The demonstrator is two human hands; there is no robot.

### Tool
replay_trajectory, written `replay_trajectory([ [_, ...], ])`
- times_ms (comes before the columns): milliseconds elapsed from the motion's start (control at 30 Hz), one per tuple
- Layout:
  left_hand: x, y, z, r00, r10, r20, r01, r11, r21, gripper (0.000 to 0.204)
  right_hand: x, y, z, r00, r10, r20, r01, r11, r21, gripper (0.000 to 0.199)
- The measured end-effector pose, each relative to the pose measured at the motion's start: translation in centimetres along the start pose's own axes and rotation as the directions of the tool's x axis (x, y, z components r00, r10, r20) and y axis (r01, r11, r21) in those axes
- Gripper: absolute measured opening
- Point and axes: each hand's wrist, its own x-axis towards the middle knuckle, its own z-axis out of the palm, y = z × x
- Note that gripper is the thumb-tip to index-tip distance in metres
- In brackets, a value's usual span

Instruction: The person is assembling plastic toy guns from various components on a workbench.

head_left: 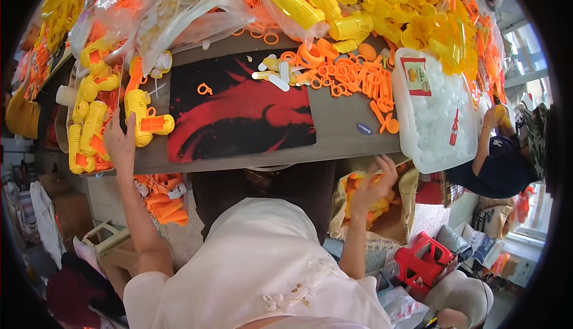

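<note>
Fingers: left hand spread flat beside yellow toy gun; right hand curled loosely, holding nothing visible.
Toy gun: table edge, nine o'clock.
Handling: probably light, stiff, smooth plastic; grip the body.

The person wears a pale cream short-sleeved top with small knotted fabric buttons down the front; both forearms are bare.

Yellow-orange toy gun on table edge; orange parts, possibly bagged.
</note>
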Motion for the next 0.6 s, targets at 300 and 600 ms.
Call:
replay_trajectory([
  [300,0.4,3.0,1.8,0.993,0.071,-0.09,-0.044,0.96,0.275,0.069,13.7,-7.0,14.4,0.934,-0.297,0.201,0.26,0.947,0.189,0.025],
  [600,0.7,0.0,4.1,0.971,0.045,-0.233,-0.016,0.992,0.123,0.06,13.5,-8.2,11.4,0.749,-0.51,0.424,0.339,0.844,0.417,0.026],
])
